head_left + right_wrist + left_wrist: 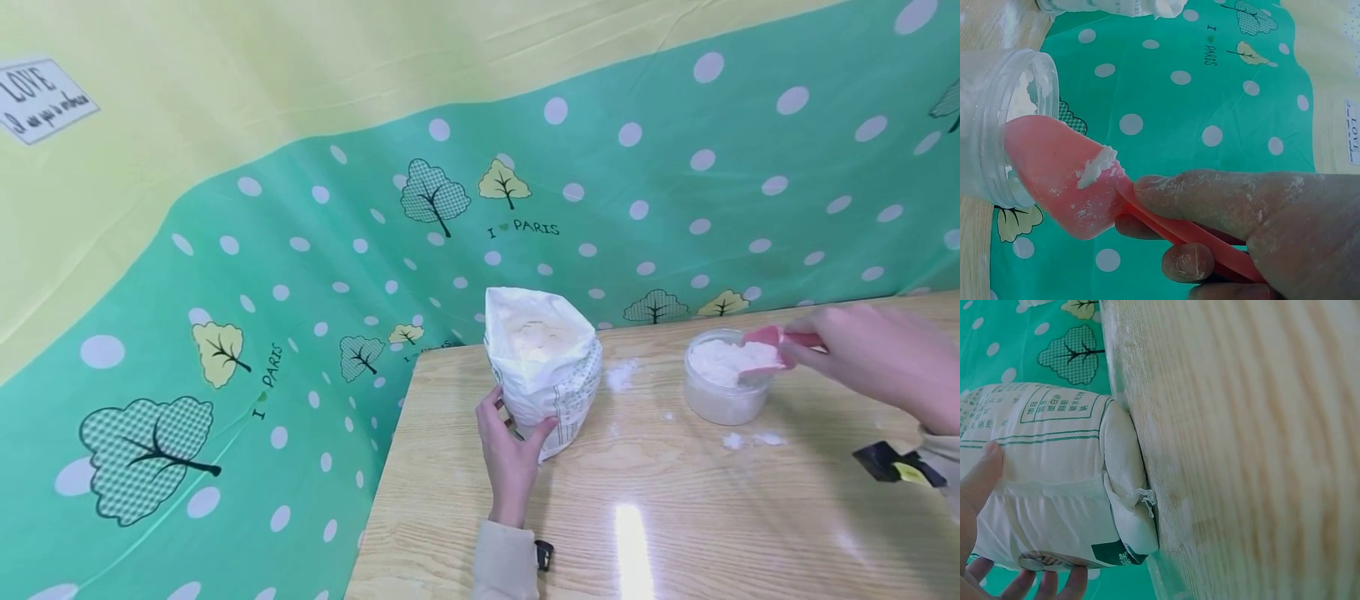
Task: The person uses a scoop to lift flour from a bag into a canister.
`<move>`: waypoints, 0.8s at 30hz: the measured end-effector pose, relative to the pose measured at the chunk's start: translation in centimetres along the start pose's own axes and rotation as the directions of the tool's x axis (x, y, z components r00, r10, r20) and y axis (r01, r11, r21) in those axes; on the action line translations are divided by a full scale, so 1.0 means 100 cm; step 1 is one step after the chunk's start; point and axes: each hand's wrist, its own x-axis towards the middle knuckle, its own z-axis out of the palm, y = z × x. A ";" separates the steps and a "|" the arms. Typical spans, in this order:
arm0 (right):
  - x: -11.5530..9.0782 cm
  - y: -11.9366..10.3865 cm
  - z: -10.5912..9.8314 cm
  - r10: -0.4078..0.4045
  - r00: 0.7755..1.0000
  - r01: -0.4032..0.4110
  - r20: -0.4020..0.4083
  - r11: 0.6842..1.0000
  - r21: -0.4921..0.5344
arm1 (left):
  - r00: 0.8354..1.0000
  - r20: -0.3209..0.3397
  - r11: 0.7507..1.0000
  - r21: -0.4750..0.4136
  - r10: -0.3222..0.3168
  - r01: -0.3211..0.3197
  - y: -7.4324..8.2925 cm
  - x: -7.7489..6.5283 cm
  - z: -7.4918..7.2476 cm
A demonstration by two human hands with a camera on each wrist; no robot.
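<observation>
A white cloth-like bag (558, 400) with green print stands upright on the table, its mouth gaping over pale powder. My left hand (510, 442) grips the bag's lower side, thumb on one face and fingers on the other, as the left wrist view also shows. At the right, a clear round tub (723, 404) holds a heap of white powder (723, 360). My right hand (877, 358), dusted with powder, grips the handle of a pink scoop (1063, 169). The scoop's bowl is tilted at the tub's mouth, with a clump of powder stuck to it.
Spilled powder (621, 375) lies on the wooden table (450, 500) between bag and tub, with smaller spots (732, 440) in front of the tub. A green and yellow patterned cloth (337, 292) hangs behind and left of the table.
</observation>
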 end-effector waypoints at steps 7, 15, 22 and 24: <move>-0.001 -0.003 -0.005 0.013 1.000 -0.012 0.018 0.999 -0.030 | 1.000 0.006 1.000 -0.014 0.002 -0.002 0.001 0.000 0.000; 0.001 0.000 -0.004 0.025 1.000 -0.026 -0.013 0.998 -0.062 | 1.000 0.004 1.000 -0.010 0.010 -0.010 0.000 0.000 0.000; -0.003 -0.002 -0.005 0.013 0.998 -0.016 -0.054 0.998 -0.053 | 1.000 -0.003 1.000 -0.006 0.016 -0.016 0.000 0.000 0.000; -0.004 -0.003 -0.005 0.010 0.998 -0.013 -0.063 0.999 -0.047 | 1.000 -0.005 1.000 -0.007 0.018 -0.018 0.000 0.000 0.000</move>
